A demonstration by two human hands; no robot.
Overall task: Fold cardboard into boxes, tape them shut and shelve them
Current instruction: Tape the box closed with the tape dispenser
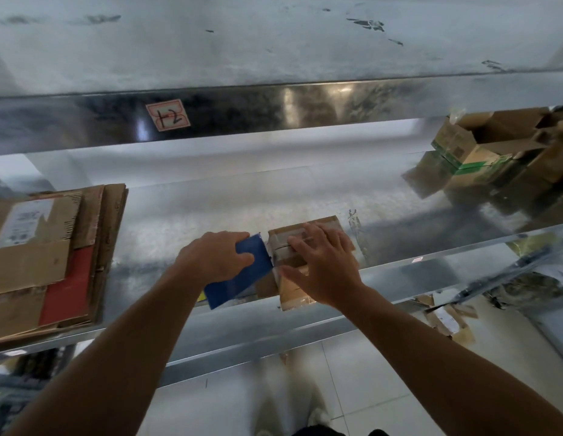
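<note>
A small brown cardboard box (285,247) stands on the metal shelf (185,221), near its front edge, with clear tape across its top. My right hand (324,265) lies flat on the box's top, fingers spread and straight. My left hand (212,258) grips a blue tape dispenser (242,278), held against the box's left side. The dispenser's lower end reaches past the shelf's front edge. Part of the box is hidden under my right hand.
A stack of flattened cardboard (50,256) lies on the shelf at the left. Open cardboard boxes (494,143) stand at the back right. The upper shelf's edge carries a label reading 12 (168,116). Cardboard scraps (447,319) lie on the tiled floor below.
</note>
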